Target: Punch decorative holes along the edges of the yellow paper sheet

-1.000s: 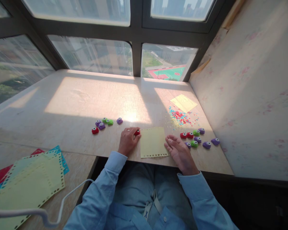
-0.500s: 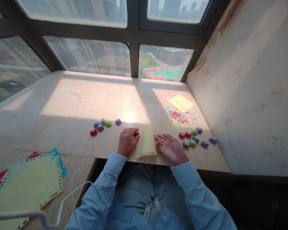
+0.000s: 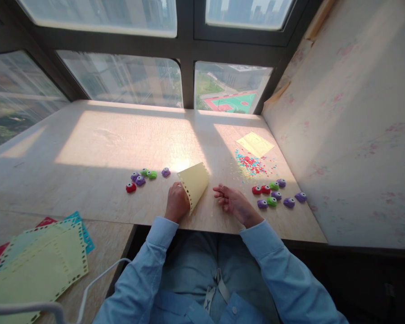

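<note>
My left hand (image 3: pixel 178 201) is closed at the left edge of a pale yellow sheet of paper (image 3: pixel 196 183), holding it up at a tilt. Small punched shapes run along the sheet's left and upper right edges. The sheet covers my left fingertips; the red craft punch held there earlier is hidden. My right hand (image 3: pixel 232 201), right of the sheet and apart from it, is open with loosely curled fingers and nothing in them. A purple craft punch (image 3: pixel 165 172) stands just beyond my left hand.
Several red, green and purple punches stand in a left group (image 3: pixel 140 180) and a right group (image 3: pixel 272 201). Confetti (image 3: pixel 251 164) lies by a yellow paper square (image 3: pixel 255 144). Punched coloured sheets (image 3: pixel 50 261) and a white cable (image 3: pixel 87 288) are at lower left. A patterned wall (image 3: pixel 354 135) bounds the right.
The yellow sheet has turned and lifted, its punched edge swinging from the front to the left. My left hand has rolled over with it. My right palm has turned inward, its fingers curling more.
</note>
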`<action>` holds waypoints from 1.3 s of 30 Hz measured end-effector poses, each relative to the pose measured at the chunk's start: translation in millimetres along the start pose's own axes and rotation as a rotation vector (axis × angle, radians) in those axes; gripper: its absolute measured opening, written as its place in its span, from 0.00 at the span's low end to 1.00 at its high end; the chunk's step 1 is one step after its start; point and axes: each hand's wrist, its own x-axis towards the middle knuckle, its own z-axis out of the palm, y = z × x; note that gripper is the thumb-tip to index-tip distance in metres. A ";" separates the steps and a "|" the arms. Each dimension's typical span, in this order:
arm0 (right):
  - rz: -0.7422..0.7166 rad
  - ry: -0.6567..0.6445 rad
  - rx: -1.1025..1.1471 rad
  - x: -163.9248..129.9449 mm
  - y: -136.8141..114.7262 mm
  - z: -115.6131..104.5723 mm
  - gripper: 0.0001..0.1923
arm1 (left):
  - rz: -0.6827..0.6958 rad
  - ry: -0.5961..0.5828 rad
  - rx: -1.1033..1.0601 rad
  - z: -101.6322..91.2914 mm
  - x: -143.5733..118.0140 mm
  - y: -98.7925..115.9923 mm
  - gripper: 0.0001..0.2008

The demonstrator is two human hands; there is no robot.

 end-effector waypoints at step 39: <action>-0.233 0.166 -0.480 12.0 -5.2 -56.3 0.11 | 0.027 0.060 -0.130 -6.1 0.9 5.3 0.13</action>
